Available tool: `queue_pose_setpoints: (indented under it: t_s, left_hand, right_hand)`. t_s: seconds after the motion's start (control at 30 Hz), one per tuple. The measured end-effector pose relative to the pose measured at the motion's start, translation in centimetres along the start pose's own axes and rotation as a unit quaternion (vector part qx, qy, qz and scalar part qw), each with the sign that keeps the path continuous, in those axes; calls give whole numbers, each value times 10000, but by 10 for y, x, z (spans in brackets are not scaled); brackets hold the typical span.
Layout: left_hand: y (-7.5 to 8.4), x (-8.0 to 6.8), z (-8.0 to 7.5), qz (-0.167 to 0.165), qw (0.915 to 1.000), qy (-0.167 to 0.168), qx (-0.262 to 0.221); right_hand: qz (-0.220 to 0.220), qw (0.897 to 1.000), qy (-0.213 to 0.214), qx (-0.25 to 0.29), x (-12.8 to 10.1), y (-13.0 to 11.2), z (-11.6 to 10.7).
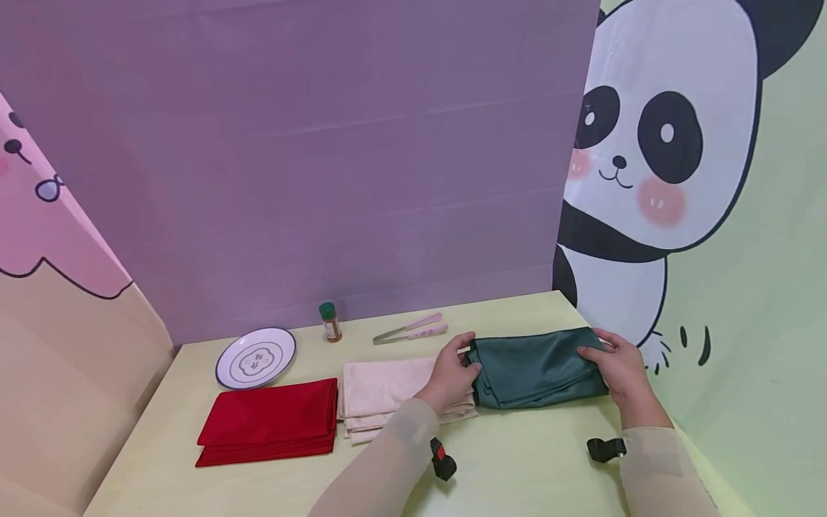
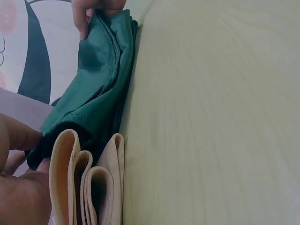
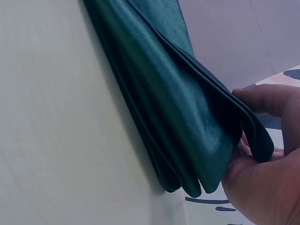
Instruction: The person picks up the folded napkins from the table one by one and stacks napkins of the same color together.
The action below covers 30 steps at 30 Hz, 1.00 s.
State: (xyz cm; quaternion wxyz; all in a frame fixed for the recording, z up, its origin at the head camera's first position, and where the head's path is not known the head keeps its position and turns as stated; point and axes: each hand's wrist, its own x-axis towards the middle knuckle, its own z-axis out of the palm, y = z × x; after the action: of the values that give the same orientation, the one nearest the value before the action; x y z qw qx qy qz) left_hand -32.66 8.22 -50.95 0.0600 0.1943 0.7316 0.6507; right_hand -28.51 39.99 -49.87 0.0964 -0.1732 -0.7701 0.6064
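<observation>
A folded dark green satiny cloth (image 1: 536, 370) lies at the right side of the table, its layers stacked. My left hand (image 1: 450, 373) pinches its left end between thumb and fingers, just over the edge of a folded beige cloth (image 1: 388, 388). At the other end my right hand (image 1: 623, 370) holds the upper right corner, thumb on top. The right wrist view shows the thumb and fingers of that hand (image 3: 272, 150) around the top fold, while lower folds hang loose beside them. In the left wrist view the beige folds (image 2: 63, 178) stand right before the green cloth (image 2: 89, 93).
A folded red cloth (image 1: 271, 420) lies left of the beige one. Behind are a white plate (image 1: 284, 359) with a blue rim, a small green-capped jar (image 1: 330, 323) and tongs (image 1: 413, 332) with pink handles. A purple backdrop (image 1: 362, 179) and a panda-printed wall (image 1: 749, 301) border the table.
</observation>
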Motion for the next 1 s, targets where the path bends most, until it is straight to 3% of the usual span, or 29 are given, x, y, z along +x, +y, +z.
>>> queue_pose_setpoints:
  t_s: [0.23, 0.53, 0.8, 1.0]
  left_hand:
    - [-7, 1, -3, -184, 9996, -202, -90]
    - [-6, -5, -2, -199, 9966, -732, 313]
    - [3, -10, 3, -427, 9914, -554, 1109]
    - [3, -9, 6, -419, 9864, -616, 1464]
  right_hand:
    - [-102, 9986, 289, -426, 1, 7, -1]
    - [-266, 9942, 388, -967, 1, 14, -5]
    - [-600, 9792, -22, -1939, 5, 18, -9]
    - [-513, 9768, -365, -2047, 0, 12, -11]
